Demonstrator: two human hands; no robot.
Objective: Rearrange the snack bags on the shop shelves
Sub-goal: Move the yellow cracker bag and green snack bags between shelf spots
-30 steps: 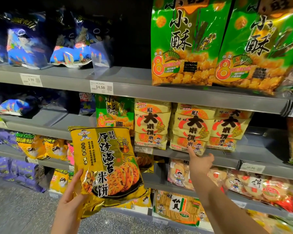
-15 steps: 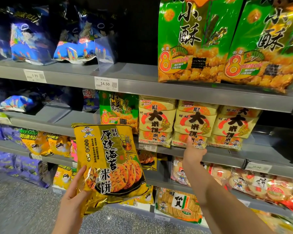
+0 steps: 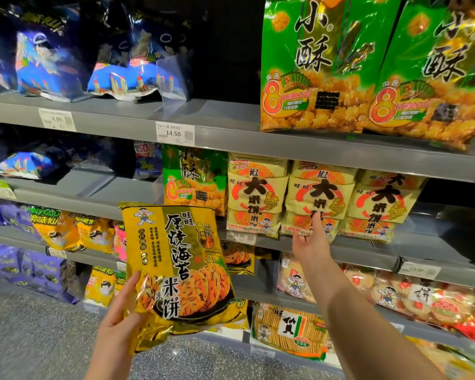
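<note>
Holding yellow seaweed-cracker bag [image 3: 181, 264] upright, 7 o'clock in view, off shelves: left hand [image 3: 118, 322] grips lower-left corner. Right hand [image 3: 310, 242] at bag's 3 o'clock, index finger straight, tip touching middle pale cracker bag [image 3: 318, 196] on grey shelf [image 3: 368, 250].

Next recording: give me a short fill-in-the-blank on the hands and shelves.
The left hand grips the yellow bag at its lower ____ corner.
The right hand points a finger at the ____ of three cream bags.
On the top shelf, the tag nearer the big green bags reads ____.
Missing: left; middle; 14.50.
</note>
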